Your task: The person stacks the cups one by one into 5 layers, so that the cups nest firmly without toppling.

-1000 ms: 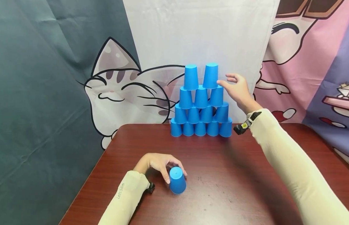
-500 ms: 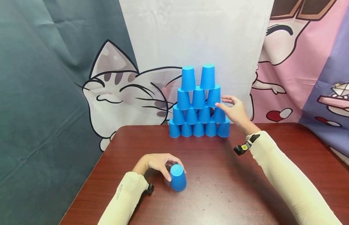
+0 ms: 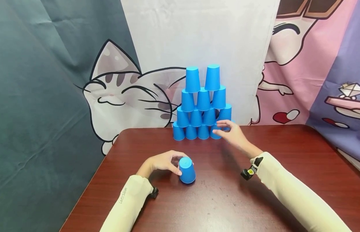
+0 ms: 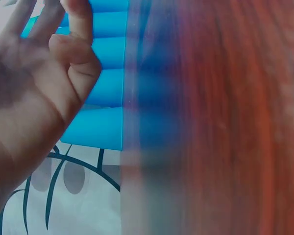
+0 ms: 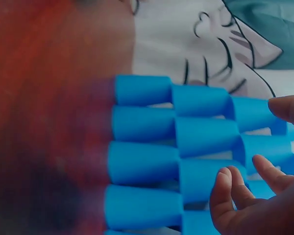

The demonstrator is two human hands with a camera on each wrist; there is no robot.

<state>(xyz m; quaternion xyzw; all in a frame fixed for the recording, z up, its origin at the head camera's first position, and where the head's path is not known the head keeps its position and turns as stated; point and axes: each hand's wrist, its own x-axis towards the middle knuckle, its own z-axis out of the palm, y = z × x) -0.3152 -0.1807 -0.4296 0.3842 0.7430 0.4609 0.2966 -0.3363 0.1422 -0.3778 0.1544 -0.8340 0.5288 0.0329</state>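
Note:
Near the middle of the table my left hand (image 3: 165, 162) grips an upside-down blue cup (image 3: 187, 172) from its left side, thumb on the near face. In the left wrist view the palm (image 4: 34, 98) shows, with the bottom-row cups (image 4: 93, 127) beyond it. A pyramid of upside-down blue cups (image 3: 203, 100) stands at the back of the table. Its top row has two cups, a left one (image 3: 192, 80) and a right one (image 3: 212, 78), with a gap between. My right hand (image 3: 235, 137) holds nothing; its loosely bent fingers overlap the pyramid's lower right corner.
The brown wooden table (image 3: 150, 141) ends just behind the pyramid. A printed cloth backdrop (image 3: 156, 38) with cartoon figures hangs close behind it. Each wrist carries a small black camera, the right one (image 3: 247, 174) on a strap.
My right hand has come down from beside the top row to the pyramid's lower right. My left hand has moved its cup slightly forward, toward the pyramid.

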